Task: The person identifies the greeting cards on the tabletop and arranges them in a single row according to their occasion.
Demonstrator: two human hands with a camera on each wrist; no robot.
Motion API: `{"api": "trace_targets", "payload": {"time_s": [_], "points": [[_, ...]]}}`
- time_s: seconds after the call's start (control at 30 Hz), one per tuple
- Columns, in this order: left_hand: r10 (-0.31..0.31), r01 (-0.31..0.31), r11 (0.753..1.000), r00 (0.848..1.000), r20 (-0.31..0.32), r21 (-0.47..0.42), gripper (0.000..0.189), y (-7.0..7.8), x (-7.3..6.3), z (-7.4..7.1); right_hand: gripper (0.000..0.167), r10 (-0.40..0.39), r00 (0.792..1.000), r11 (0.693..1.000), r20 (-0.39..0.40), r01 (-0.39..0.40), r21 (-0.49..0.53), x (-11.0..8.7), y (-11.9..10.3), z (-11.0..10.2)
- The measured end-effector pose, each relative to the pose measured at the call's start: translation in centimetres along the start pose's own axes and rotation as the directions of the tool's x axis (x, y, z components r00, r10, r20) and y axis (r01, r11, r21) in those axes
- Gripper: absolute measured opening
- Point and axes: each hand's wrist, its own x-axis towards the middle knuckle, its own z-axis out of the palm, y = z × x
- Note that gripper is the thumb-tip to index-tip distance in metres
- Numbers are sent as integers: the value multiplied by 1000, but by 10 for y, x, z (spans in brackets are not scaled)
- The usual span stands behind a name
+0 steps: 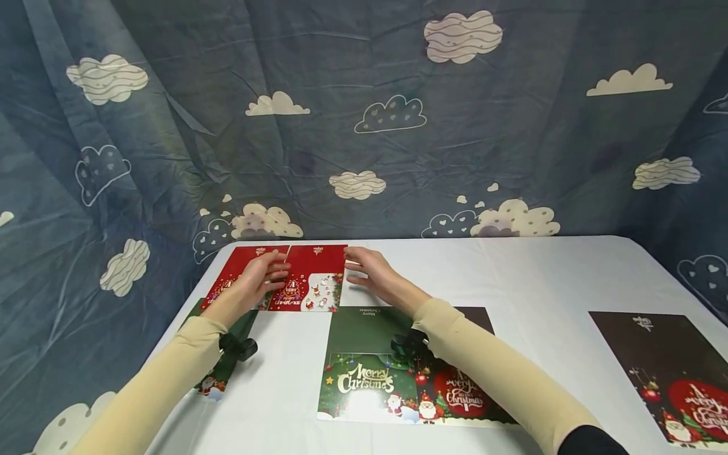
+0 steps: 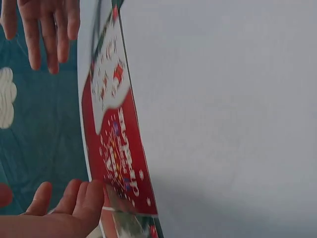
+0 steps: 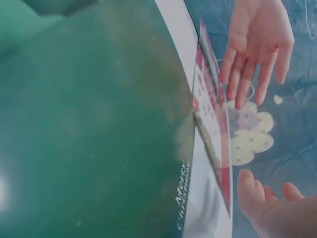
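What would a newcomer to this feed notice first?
Probably the bright red Christmas cards side by side at the far left of the white tabletop, with the left hand overlapping them in the head view and the right hand near their right edge. After that, the dark blue cloud-patterned backdrop behind, and the dark card lying apart at the right.

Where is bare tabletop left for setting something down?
Bare white table: between the middle brown card and right brown card; between the left green card and middle green card. Crowded: back left, with red cards beneath the left hand.
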Motion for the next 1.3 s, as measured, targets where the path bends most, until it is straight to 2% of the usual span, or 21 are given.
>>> {"api": "trace_targets", "payload": {"time_s": [0.17, 0.33, 0.63, 0.93, 1.1, 1.3], "points": [[4, -2, 999, 999, 53, -35, 51, 2, -11, 11, 48, -24, 999, 997, 41, 28, -78, -19, -8, -6], [32, -29, 999, 993, 117, -27, 50, 5, -23, 27, 49, -46, 995, 990, 94, 58, -128, -40, -18, -14], [66, -60, 998, 969, 237, -32, 42, 7, -39, 73, 44, -83, 989, 963, 126, 112, -244, -79, -34, -32], [53, -45, 998, 952, 301, -34, 39, 2, -58, 117, 45, -106, 984, 958, 145, 140, -250, -110, -38, -54], [40, -24, 999, 929, 368, -47, 40, -5, -71, 138, 45, -106, 983, 954, 148, 143, -264, -128, -39, -70], [65, -23, 995, 901, 428, -102, 35, -9, -84, 162, 47, -85, 987, 948, 138, 123, -295, -151, -40, -91]]}}
